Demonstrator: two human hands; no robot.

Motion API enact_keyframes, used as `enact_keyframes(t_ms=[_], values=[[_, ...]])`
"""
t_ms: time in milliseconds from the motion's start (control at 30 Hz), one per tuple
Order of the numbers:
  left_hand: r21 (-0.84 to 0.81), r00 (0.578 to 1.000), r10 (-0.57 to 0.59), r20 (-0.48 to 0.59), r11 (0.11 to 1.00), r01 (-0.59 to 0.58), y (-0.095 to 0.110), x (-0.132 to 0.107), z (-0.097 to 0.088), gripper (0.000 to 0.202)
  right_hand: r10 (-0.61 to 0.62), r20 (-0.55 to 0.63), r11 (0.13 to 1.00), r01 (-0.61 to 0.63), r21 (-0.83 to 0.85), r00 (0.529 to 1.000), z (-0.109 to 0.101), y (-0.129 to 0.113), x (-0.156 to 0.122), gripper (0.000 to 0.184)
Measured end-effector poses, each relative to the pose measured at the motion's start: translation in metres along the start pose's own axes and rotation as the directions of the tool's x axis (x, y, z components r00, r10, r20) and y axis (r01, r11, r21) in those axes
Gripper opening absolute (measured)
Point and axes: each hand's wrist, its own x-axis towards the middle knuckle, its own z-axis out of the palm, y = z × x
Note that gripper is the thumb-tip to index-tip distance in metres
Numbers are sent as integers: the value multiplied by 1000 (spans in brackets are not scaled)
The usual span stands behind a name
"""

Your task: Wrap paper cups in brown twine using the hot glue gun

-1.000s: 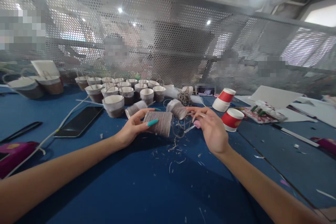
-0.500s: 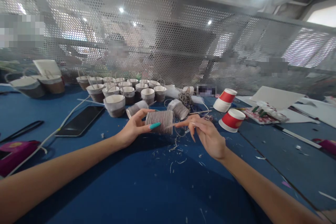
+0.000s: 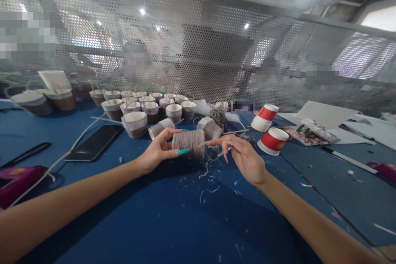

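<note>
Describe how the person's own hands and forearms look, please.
The left hand and right hand are ungloved; both forearms show no sleeves. The left has a long turquoise thumbnail; the right, a long, pale index nail.

Held a grey-brown, cord-wound cylinder (image 3: pixel 189 143) in the bare left hand (image 3: pixel 152 152), pointed the bare right hand (image 3: pixel 247 159) toward it, had red-and-white paper cups (image 3: pixel 274 142) right of it.

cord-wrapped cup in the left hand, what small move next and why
Probably turn the cord-wrapped cup a little with the left hand: that hand holds it on its side, and the right hand points at the wrapping, so turning might show more of it.
</note>
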Motion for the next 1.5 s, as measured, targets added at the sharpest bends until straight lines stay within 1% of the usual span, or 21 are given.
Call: enact_keyframes(t_ms=[267,467,567,700,800,1000,1133,1367,1500], values=[[24,1000,0,2,1000,0,-1,1,-1,48,-29,5,999,29,45,1000,-2,4,2,30],[18,1000,13,3,1000,-13,-3,0,-2,49,-51,-9,998,51,48,999,0,3,2,31],[11,1000,13,12,1000,-13,-4,0,-3,49,-28,-33,997,30,69,999,2,0,4,32],[-3,1000,-6,16,1000,6,-4,0,-3,50,50,-64,990,-41,136,997,4,-3,6,34],[-10,1000,-6,21,1000,6,-4,0,-3,51,97,-64,979,-84,184,993,3,-3,6,33],[16,999,19,44,1000,-20,-4,0,-3,51,96,-58,977,-84,194,994,-1,0,5,32],[-2,999,17,50,1000,-17,-4,1,-3,51,115,-58,974,-101,204,992,-1,-1,8,32],[-46,997,18,71,999,-15,-4,1,-1,52,174,-93,964,-150,222,980,-2,0,8,28],[-57,997,12,72,998,-8,-2,0,0,53,180,-124,961,-148,232,976,-2,-1,9,29]])
